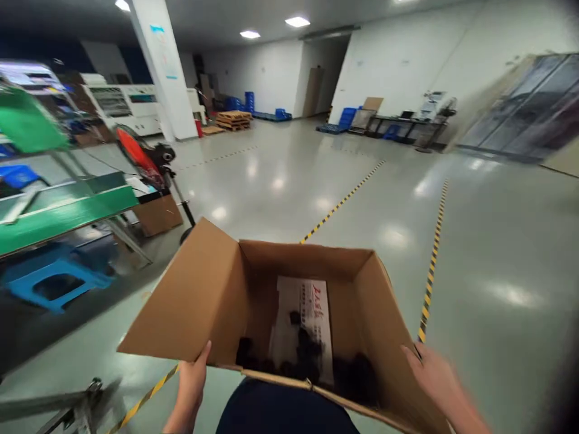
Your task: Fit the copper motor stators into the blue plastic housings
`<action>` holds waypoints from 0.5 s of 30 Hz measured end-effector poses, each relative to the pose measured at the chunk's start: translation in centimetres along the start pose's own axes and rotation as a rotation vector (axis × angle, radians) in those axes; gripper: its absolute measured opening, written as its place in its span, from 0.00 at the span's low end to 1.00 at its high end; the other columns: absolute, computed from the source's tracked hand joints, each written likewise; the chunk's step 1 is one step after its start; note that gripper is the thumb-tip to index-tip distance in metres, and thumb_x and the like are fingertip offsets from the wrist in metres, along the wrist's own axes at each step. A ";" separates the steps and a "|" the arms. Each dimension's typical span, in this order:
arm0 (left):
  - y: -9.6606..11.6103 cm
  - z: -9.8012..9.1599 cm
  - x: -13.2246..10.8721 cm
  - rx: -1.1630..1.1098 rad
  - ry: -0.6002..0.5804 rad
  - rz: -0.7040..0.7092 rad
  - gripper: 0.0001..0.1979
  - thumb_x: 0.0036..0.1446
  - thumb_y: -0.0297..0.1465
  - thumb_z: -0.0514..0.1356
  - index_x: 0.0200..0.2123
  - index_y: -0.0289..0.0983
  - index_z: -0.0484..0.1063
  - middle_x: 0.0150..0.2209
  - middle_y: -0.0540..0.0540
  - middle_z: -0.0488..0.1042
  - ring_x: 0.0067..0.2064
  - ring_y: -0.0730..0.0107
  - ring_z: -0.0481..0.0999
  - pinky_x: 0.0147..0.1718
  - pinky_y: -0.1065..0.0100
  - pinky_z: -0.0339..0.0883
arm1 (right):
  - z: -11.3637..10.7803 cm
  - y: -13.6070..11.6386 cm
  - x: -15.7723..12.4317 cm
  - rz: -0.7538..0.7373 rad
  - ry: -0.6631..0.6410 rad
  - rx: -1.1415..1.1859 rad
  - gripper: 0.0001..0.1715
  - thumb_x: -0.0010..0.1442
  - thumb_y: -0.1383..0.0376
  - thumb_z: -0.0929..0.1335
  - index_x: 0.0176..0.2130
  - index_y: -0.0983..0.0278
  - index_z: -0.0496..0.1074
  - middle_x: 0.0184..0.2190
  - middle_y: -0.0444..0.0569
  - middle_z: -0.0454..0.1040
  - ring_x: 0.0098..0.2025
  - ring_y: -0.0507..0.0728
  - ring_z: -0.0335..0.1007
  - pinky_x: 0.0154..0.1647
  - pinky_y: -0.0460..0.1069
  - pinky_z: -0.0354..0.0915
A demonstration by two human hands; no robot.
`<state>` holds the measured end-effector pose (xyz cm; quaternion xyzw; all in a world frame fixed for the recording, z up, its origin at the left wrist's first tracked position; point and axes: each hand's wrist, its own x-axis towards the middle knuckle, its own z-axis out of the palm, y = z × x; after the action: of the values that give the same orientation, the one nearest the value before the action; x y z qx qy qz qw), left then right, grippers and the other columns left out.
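An open cardboard box (366, 295) is held up in front of my body, its left flap (185, 295) folded outward. My left hand (192, 377) grips the near left side of the box, thumb up against the flap. On the right, my right hand (432, 374) holds the outside of the box wall, slightly blurred. Inside lies a printed white sheet (312, 307) with red and black characters. Several small black items (357, 377) are gathered along the near side of the box, some on the sheet; their shape is too dark to tell.
At the left stand a green workbench (67, 214), a blue stool (56, 277) and a red fan (138, 155). A metal frame (72, 404) is at the lower left. Striped tape (434, 259) marks the floor. Pallets (234, 119) and a desk (407, 122) stand farther back.
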<state>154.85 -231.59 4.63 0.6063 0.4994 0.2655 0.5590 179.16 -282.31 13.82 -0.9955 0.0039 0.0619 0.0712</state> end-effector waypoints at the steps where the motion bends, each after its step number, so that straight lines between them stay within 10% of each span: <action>1: 1.9 1.8 2.6 -0.014 -0.004 -0.016 0.34 0.44 0.44 0.67 0.52 0.31 0.72 0.59 0.33 0.73 0.64 0.45 0.68 0.67 0.48 0.57 | 0.0 -1.4 1.9 0.022 -0.020 -0.003 0.16 0.65 0.59 0.60 0.26 0.59 0.64 0.26 0.53 0.72 0.32 0.63 0.73 0.34 0.54 0.64; 10: 18.0 18.2 22.1 0.042 -0.163 0.192 0.32 0.45 0.42 0.69 0.52 0.32 0.74 0.60 0.37 0.72 0.65 0.49 0.67 0.70 0.52 0.53 | 2.6 -10.8 13.5 0.334 -0.084 0.161 0.17 0.66 0.53 0.57 0.30 0.59 0.60 0.23 0.49 0.69 0.31 0.59 0.67 0.33 0.50 0.58; 15: 22.4 29.8 31.5 0.073 -0.132 0.277 0.30 0.48 0.42 0.68 0.51 0.31 0.74 0.62 0.37 0.70 0.65 0.49 0.66 0.71 0.53 0.51 | 4.0 -15.8 27.5 0.355 -0.092 0.269 0.19 0.67 0.52 0.56 0.31 0.60 0.62 0.25 0.48 0.70 0.31 0.58 0.66 0.33 0.49 0.56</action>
<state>199.32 -212.70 11.30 0.7054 0.3823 0.2813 0.5263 206.22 -266.11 8.67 -0.9569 0.1842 0.1175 0.1915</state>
